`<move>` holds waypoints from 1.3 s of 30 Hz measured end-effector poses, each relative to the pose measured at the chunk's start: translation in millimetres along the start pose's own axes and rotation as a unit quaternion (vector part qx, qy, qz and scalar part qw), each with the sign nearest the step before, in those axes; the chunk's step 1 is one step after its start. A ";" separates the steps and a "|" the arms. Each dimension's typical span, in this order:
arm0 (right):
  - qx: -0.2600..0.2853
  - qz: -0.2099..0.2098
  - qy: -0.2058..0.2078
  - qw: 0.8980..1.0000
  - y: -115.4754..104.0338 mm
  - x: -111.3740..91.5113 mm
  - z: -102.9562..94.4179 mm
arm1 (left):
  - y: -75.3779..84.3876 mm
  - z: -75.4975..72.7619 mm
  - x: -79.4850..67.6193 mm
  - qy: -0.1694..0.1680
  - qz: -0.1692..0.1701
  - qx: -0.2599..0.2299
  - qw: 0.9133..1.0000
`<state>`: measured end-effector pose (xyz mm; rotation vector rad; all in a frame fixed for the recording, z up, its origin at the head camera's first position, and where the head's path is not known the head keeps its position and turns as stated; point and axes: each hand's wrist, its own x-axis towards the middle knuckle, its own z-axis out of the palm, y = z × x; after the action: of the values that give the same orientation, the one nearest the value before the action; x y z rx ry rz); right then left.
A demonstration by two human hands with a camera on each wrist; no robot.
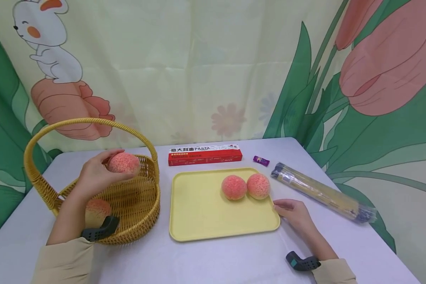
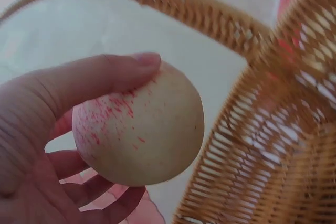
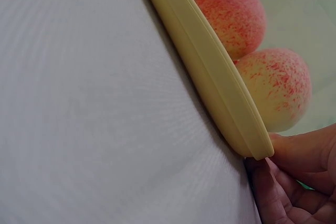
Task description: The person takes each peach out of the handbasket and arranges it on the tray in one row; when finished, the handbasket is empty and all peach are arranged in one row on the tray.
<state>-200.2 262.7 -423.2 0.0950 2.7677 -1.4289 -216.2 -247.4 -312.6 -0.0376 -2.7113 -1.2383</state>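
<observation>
My left hand [image 1: 95, 172] grips a pink-and-cream peach [image 1: 123, 162] over the wicker basket [image 1: 155, 209]. In the left wrist view the thumb lies across this peach [image 2: 157, 129] and the fingers curl beneath it. Another peach [image 1: 96, 208] lies inside the basket, partly hidden by the left forearm. At the yellow tray's [image 1: 198, 209] right edge, my right hand [image 1: 295, 212] pinches the rim. The right wrist view shows its thumb above the rim and fingers below. Side by side on the tray sit two peaches, one [image 1: 234, 187] left of the other [image 1: 258, 186].
Behind the tray lies a red and white pasta box [image 1: 205, 155], with a small purple packet [image 1: 261, 160] to its right. A clear-wrapped pack of spaghetti [image 1: 323, 192] slants along the table's right side. The basket's tall handle [image 1: 92, 120] arches over its opening.
</observation>
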 end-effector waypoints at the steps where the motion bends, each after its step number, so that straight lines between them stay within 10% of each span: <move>1: 0.000 -0.001 0.000 1.000 0.0 0.0 0.1 | 1.7 -0.2 -1.6 0.001 0.000 -0.004 1.000; 8: -0.002 -0.001 0.001 1.000 -1.5 -0.7 0.0 | -14.0 6.1 0.2 0.007 0.062 -0.013 0.998; 21: -0.003 0.007 0.003 1.000 -2.2 -0.9 0.2 | 50.8 17.7 -38.3 -0.004 0.138 -0.075 0.988; 31: 0.002 -0.002 0.006 1.000 -1.5 0.9 2.5 | 61.7 63.0 -36.8 -0.020 0.191 -0.153 0.969; 39: -0.003 0.001 0.006 1.000 1.2 2.5 0.7 | 68.8 98.8 -33.7 -0.045 0.169 -0.199 0.964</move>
<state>-202.6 263.0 -424.7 0.1053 2.7806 -1.4231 -190.1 -126.3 -330.0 -0.5907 -2.3392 -1.6693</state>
